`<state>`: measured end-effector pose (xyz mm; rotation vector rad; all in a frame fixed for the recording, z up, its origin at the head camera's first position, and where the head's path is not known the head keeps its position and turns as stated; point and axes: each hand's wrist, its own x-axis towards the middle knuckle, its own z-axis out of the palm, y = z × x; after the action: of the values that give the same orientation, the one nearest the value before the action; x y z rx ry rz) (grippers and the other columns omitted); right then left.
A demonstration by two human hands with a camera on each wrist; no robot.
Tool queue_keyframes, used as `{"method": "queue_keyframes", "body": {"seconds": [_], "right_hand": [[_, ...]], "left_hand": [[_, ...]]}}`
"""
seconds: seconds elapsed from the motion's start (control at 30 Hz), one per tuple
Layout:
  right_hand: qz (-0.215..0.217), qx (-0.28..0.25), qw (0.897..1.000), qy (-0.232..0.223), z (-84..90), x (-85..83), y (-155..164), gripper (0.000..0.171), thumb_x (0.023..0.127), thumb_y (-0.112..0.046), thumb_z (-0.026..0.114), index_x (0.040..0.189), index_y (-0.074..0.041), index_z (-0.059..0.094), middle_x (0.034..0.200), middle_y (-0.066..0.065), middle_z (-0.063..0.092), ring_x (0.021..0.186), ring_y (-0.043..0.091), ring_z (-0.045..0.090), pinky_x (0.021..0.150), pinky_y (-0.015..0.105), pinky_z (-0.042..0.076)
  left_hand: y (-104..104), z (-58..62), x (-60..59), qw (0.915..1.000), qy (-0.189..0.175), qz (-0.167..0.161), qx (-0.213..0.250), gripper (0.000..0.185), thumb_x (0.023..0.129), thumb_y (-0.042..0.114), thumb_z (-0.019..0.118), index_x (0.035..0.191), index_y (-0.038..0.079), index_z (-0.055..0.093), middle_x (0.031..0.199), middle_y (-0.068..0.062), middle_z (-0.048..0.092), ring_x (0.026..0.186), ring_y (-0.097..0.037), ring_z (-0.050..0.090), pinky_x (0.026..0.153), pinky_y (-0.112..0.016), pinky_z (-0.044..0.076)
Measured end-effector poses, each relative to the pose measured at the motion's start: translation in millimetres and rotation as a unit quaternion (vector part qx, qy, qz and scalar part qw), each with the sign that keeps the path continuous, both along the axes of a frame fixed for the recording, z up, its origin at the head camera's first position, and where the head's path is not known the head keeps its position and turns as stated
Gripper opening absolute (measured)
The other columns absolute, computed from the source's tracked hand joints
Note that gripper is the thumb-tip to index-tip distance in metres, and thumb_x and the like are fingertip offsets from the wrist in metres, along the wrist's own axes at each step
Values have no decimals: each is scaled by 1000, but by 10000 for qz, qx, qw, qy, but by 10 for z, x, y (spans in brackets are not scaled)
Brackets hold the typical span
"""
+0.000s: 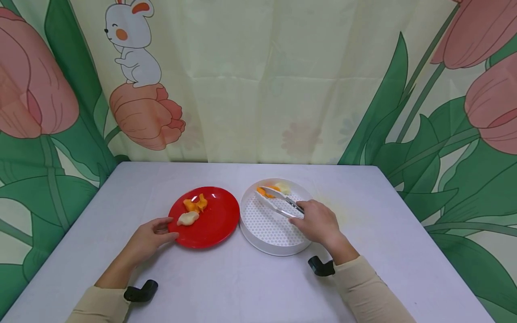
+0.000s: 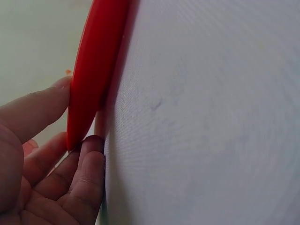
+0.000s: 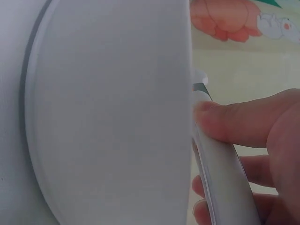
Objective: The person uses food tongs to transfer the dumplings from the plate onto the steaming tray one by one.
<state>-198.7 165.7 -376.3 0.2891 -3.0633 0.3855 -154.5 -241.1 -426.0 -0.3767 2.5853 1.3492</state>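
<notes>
A red plate (image 1: 218, 229) lies on the left side of the table, bearing orange pieces (image 1: 195, 204) and a pale dumpling-like piece (image 1: 188, 218). My left hand (image 1: 151, 237) holds the plate's left rim between thumb and fingers; the left wrist view shows the red edge there. To the right is a round white tray (image 1: 274, 226) with a dotted floor. My right hand (image 1: 319, 222) grips tongs (image 1: 278, 207) over this tray. Their tips are at orange pieces (image 1: 274, 188) near its far wall, beside a pale piece (image 1: 284, 188). Whether the tips hold one cannot be told.
A white cloth covers the table (image 1: 194, 287). Behind it hangs a curtain (image 1: 258, 89) printed with tulips and a white rabbit. The plate and tray stand side by side, nearly touching. Black wrist cameras (image 1: 141, 291) sit at both sleeves.
</notes>
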Motion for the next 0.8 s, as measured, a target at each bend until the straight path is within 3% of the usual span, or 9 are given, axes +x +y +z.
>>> {"method": "queue_keyframes", "body": {"seconds": [0.4,0.8], "right_hand": [[-107,13,9999,-55,-46,-38,-3,55,76,-41,66,120,-9,57,104,9,59,87,22,54,69,40,47],[-295,-239,9992,159,10,-33,53,58,77,-40,65,123,-8,53,102,9,57,86,23,52,66,40,45]], "left_hand": [[-8,-39,-6,10000,0,41,8,82,69,38,75,134,7,36,128,-23,39,112,-39,40,69,-36,52],[-16,-39,-3,10000,58,-7,-12,82,69,39,74,134,7,36,127,-23,40,111,-39,40,69,-36,52]]}}
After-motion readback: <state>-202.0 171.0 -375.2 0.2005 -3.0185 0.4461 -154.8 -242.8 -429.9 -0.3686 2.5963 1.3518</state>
